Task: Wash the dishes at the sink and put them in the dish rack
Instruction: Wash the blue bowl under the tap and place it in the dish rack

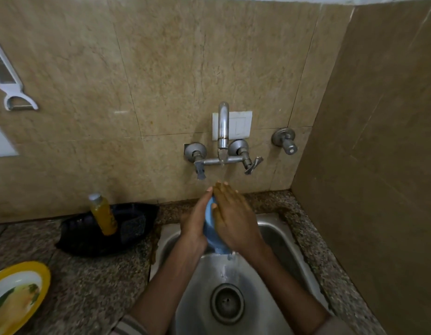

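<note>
A blue dish stands on edge over the steel sink, under the stream from the wall tap. My left hand holds it from the left, fingers stretched up along its back. On the dish's right face, my right hand lies flat with straight fingers. Water runs off the dish's lower edge into the basin, toward the drain.
A black tray left of the sink holds a yellow soap bottle and a dark scrubber. A yellow-rimmed plate lies on the granite counter at lower left. A white peeler hangs on the wall. A side wall stands close on the right.
</note>
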